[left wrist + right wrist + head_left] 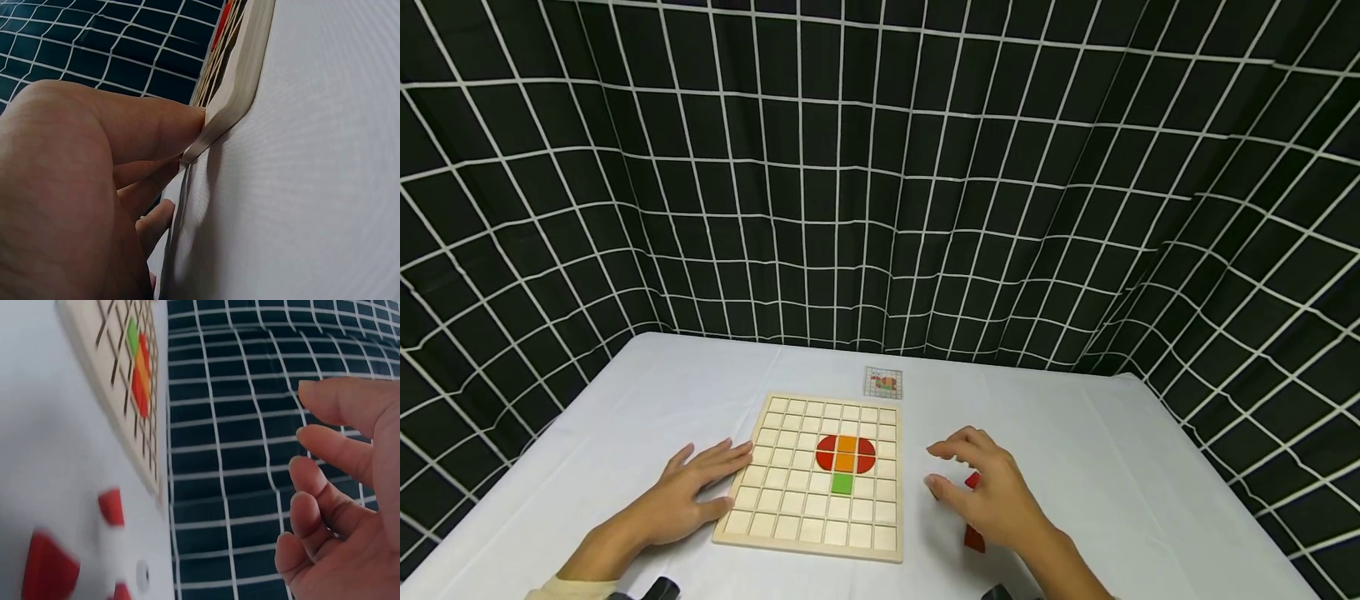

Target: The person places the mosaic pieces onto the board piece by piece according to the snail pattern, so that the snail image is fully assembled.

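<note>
Grid board (pixel 792 502), left fingers (pixel 730 457) touching edge, gap to right fingers (pixel 958 452)

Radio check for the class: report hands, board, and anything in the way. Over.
Left hand touches board at left edge. Right hand holding nothing. Board bears red tiles, orange tiles, green tile. Right hand partly blocks head view of loose red pieces.

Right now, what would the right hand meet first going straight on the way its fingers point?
Probably the gridded board, whose edge lies left of the right hand in the head view; the hand's height is unclear, so it might pass above.
</note>
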Demonstrator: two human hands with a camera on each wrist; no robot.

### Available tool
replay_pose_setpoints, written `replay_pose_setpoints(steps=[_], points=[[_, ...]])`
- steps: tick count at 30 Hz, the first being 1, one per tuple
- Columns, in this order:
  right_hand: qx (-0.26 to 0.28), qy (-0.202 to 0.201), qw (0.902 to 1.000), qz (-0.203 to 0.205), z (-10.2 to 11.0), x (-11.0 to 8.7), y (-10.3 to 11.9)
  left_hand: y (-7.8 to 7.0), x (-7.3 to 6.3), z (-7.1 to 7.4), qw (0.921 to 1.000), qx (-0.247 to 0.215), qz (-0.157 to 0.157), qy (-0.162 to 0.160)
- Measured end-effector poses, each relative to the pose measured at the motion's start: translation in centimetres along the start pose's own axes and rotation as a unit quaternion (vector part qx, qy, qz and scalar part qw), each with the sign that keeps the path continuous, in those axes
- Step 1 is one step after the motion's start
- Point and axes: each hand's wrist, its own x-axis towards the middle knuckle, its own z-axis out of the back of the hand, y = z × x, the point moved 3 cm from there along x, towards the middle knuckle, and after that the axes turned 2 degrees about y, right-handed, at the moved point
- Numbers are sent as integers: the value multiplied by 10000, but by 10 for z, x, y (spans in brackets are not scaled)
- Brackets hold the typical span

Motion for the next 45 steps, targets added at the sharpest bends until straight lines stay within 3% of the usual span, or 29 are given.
replay_pose_setpoints(steps=[6, 13, 18, 22, 25, 32, 37, 45], points=[[108, 113, 9996, -220, 14, -18, -17, -2, 1, 2, 10000, 43, -19, 31], [348, 517, 9981, 31, 15, -35, -38, -1, 0, 0, 9999, 36, 110, 35], [648, 1155, 9899, -498, 11, -44, -52, -1, 0, 0, 10000, 51, 15, -25], [285, 1765, 9786, -1020, 6, -48, -59, -1, 0, 0, 10000, 45, -21, -42], [-211, 1979, 9739, -1088, 3, -50, -60, -1, 0, 0, 10000, 36, -39, -37], [-338, 1918, 9761, -959, -3, -50, -58, 1, 1, 0, 10000, 11, 36, -32], [-419, 1854, 9756, -1096, -7, -48, -56, 2, 2, -1, 9999, 7, 100, 32], [-849, 1491, 9802, -990, -7, -48, -55, 1, 2, -2, 9997, -13, 223, 77]])
